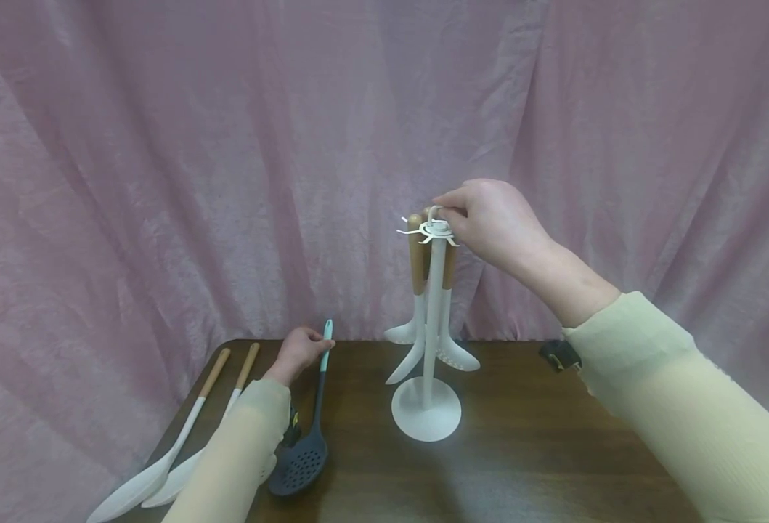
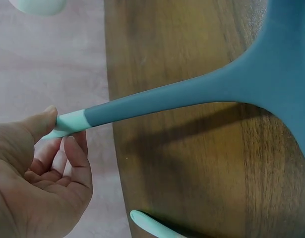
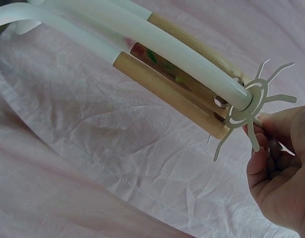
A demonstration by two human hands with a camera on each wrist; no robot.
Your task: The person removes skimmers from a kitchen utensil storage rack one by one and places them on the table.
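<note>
Left hand: the left hand (image 1: 298,351) is pinching the pale teal handle end of the dark slotted skimmer (image 1: 299,459) between thumb and curled fingers (image 2: 78,153), near the table's back edge.
Skimmer: its perforated head is resting on the table, just beside the left sleeve (image 1: 237,450), while its handle is rising toward the curtain.
Right hand: the right hand (image 1: 489,221) is gripping the top of the white utensil stand (image 1: 426,418), fingers curling around the loop above its spoked hanger ring (image 3: 246,111).
Stand: it is standing upright on its round base near the table's middle, with white utensils with wooden handles (image 1: 415,254) hanging from the ring.
Table: the dark wood-grain table (image 1: 521,450) is carrying two white spatulas with wooden handles (image 1: 162,465) lying side by side at its left edge, and a small dark object (image 1: 559,356) near the right sleeve, too small to identify.
Room: a wrinkled pink curtain (image 1: 227,145) is hanging behind the table and filling the background.
</note>
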